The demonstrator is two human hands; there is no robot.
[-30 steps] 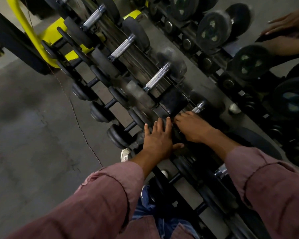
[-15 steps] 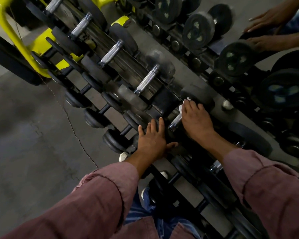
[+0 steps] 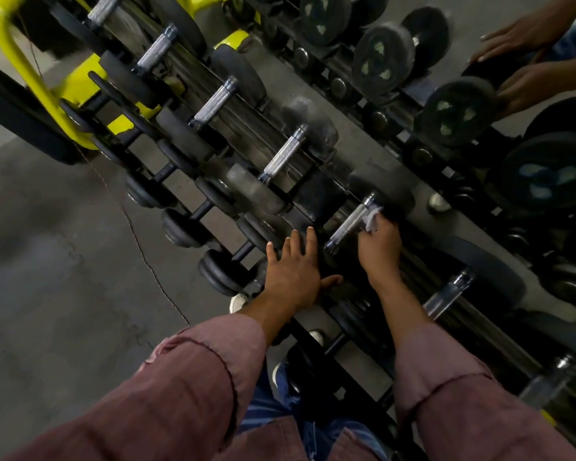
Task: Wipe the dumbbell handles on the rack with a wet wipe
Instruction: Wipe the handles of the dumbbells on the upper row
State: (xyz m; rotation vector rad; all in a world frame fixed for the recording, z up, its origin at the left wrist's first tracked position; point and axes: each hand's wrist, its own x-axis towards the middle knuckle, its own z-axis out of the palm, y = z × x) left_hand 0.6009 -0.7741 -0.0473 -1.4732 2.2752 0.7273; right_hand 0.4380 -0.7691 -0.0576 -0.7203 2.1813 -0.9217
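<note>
Right hand point(image 3: 378, 242) pinches crumpled white wet wipe point(image 3: 371, 218) against knurled steel dumbbell handle point(image 3: 350, 224) – left hand point(image 3: 293, 271) flat, fingers spread, resting on black rack point(image 3: 323, 197).

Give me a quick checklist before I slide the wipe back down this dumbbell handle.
1. Wet wipe in the right hand: ok, pinched at the fingertips.
2. Wipe on the dumbbell handle: ok, at its far end.
3. Left hand bracing: ok, flat on the rack, off the handle.
4. Handle's near stretch unobstructed: ok.
5. Wipe still wet: cannot tell.
6. Another person's hands: ok, well away, farther along.
</note>
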